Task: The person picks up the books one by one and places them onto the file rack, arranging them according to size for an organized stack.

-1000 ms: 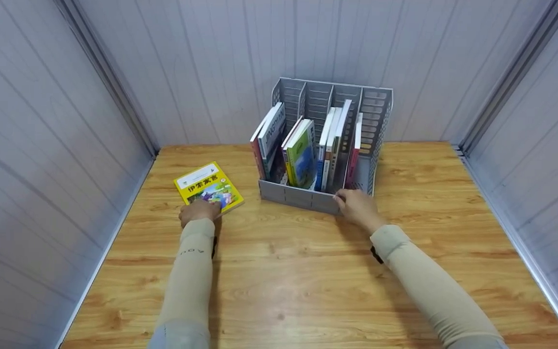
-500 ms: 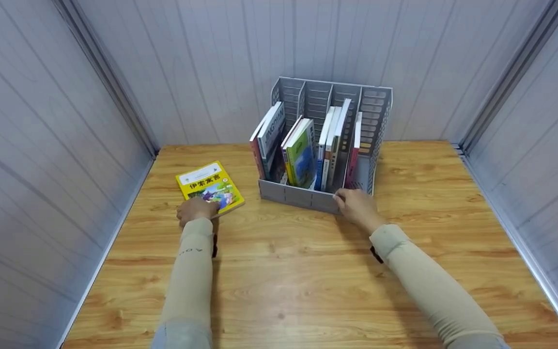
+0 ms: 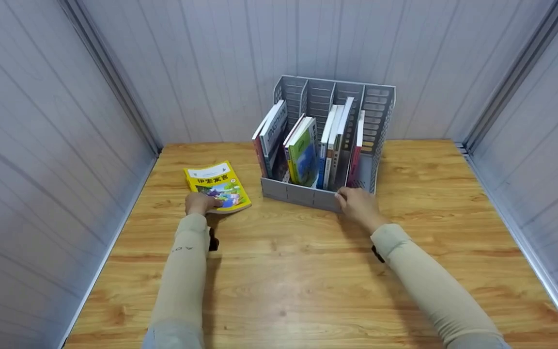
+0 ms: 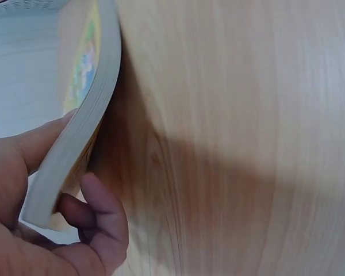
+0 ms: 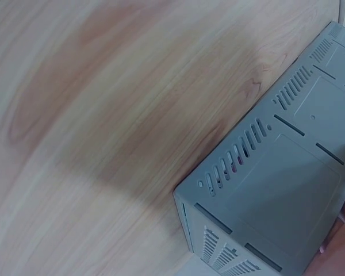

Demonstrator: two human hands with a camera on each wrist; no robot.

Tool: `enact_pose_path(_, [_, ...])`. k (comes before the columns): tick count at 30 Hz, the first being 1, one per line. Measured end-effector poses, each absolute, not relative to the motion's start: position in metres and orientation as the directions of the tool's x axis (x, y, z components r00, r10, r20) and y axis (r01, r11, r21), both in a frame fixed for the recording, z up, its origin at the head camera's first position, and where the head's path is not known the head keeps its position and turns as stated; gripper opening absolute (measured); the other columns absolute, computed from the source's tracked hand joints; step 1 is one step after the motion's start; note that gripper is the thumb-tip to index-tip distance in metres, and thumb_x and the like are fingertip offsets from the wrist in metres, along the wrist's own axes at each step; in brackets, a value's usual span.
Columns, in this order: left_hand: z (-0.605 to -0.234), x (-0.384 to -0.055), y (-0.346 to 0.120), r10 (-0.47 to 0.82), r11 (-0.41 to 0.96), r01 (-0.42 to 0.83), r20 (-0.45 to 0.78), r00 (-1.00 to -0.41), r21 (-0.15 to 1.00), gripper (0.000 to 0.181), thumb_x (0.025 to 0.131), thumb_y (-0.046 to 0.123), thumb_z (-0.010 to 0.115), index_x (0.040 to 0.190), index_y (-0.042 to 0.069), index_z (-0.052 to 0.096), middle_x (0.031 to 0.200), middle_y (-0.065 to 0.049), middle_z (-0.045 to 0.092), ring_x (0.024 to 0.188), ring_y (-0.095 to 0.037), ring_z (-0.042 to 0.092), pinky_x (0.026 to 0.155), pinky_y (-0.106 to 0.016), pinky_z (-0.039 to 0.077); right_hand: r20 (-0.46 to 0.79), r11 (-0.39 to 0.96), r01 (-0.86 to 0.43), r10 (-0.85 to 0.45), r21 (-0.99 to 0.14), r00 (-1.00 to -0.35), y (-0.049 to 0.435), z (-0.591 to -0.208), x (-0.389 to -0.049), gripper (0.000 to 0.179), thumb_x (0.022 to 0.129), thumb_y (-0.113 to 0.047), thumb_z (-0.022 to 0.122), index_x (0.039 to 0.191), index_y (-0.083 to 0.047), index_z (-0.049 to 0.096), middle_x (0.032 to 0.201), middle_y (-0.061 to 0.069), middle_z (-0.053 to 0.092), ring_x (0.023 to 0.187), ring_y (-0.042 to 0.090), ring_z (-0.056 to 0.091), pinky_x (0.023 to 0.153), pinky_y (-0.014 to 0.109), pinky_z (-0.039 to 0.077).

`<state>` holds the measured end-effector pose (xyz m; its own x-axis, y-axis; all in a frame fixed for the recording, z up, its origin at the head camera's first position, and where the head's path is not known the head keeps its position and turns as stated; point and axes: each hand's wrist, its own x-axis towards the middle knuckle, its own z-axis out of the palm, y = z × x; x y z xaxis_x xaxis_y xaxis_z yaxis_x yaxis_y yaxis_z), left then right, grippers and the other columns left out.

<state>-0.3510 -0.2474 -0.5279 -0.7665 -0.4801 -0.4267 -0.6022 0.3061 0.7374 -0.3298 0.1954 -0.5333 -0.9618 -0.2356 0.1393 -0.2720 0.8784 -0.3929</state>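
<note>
My left hand [image 3: 199, 202] pinches the lower left corner of a yellow paperback book [image 3: 221, 191] with a colourful picture cover. In the left wrist view the thumb lies on the cover and the fingers curl under the book's bent page block [image 4: 83, 123], its near edge raised off the table. My right hand [image 3: 359, 206] grips the front wall of a grey plastic book rack [image 3: 298, 195] near its right corner. The right wrist view shows the rack's slotted grey side [image 5: 276, 190], with part of that hand [image 5: 339, 247] at the edge.
Several books stand upright or leaning in the rack's compartments, among them a green-covered book [image 3: 303, 157] and a pink-spined book [image 3: 355, 160] on the right. The wooden table [image 3: 279, 276] is bounded by pale panel walls [image 3: 211, 63] at the back and both sides.
The left hand has taken hold of the yellow book's corner and lifted its near edge, with the book shifting slightly right and turning. The right hand has stayed on the rack.
</note>
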Motion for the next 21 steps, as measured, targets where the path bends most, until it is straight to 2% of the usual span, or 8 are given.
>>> enact_pose_path(3, [-0.524,-0.35,-0.246,-0.46,0.307,-0.592,-0.428,-0.778,0.745,0.075,0.094,0.019,0.086,0.154,-0.007,0.049,0.154,-0.021,0.059,0.138,-0.03,0.058,0.122,-0.04,0.047,0.14,0.878,-0.275,-0.239,-0.391,-0.961,0.195,-0.533,-0.329,0.033,0.113,-0.032,0.057,0.119,-0.009,0.079,0.108,0.014,0.081,0.104,0.04,0.076,0.091,0.062,0.058])
enact_pose_path(5, [-0.519,-0.346,-0.241,-0.451,0.287,-0.58,-0.427,-0.784,0.762,0.069,0.097,0.014,0.08,0.155,-0.007,0.049,0.155,-0.021,0.059,0.138,-0.029,0.057,0.122,-0.039,0.047,0.139,0.885,-0.273,-0.238,-0.377,-0.961,0.195,-0.533,-0.329,0.033,0.113,-0.033,0.056,0.12,-0.01,0.079,0.107,0.013,0.081,0.102,0.04,0.076,0.089,0.061,0.059])
enact_pose_path(9, [-0.521,-0.348,-0.24,-0.451,0.278,-0.539,-0.387,-0.804,0.795,0.056,0.101,0.008,0.061,0.154,-0.007,0.049,0.151,-0.021,0.061,0.13,-0.026,0.059,0.113,-0.036,0.051,0.146,0.897,-0.268,-0.23,-0.351,-0.962,0.195,-0.533,-0.33,0.034,0.113,-0.035,0.056,0.12,-0.011,0.079,0.103,0.012,0.081,0.1,0.039,0.076,0.086,0.059,0.06])
enact_pose_path(12, [-0.521,-0.351,-0.238,-0.441,0.265,-0.496,-0.354,-0.825,0.827,0.056,0.102,0.006,0.048,0.157,-0.007,0.046,0.149,-0.021,0.061,0.127,-0.026,0.06,0.107,-0.035,0.054,0.148,0.896,-0.267,-0.229,-0.355,-0.962,0.195,-0.533,-0.33,0.034,0.113,-0.034,0.056,0.12,-0.01,0.079,0.104,0.012,0.081,0.101,0.039,0.076,0.088,0.059,0.059])
enact_pose_path(15, [-0.518,-0.351,-0.234,-0.419,0.235,-0.448,-0.326,-0.847,0.863,0.054,0.104,0.003,0.046,0.157,-0.006,0.045,0.146,-0.023,0.063,0.127,-0.028,0.065,0.101,-0.034,0.057,0.148,0.895,-0.267,-0.228,-0.358,-0.962,0.195,-0.533,-0.33,0.034,0.113,-0.035,0.057,0.119,-0.01,0.079,0.104,0.012,0.081,0.102,0.039,0.076,0.088,0.06,0.059])
enact_pose_path(21, [-0.512,-0.347,-0.226,-0.396,0.213,-0.309,-0.207,-0.895,0.927,0.048,0.105,0.005,0.046,0.152,-0.006,0.055,0.138,-0.025,0.071,0.121,-0.033,0.074,0.088,-0.03,0.062,0.163,0.889,-0.273,-0.227,-0.368,-0.96,0.196,-0.534,-0.329,0.032,0.112,-0.035,0.058,0.116,-0.011,0.079,0.096,0.01,0.08,0.096,0.038,0.076,0.085,0.06,0.059])
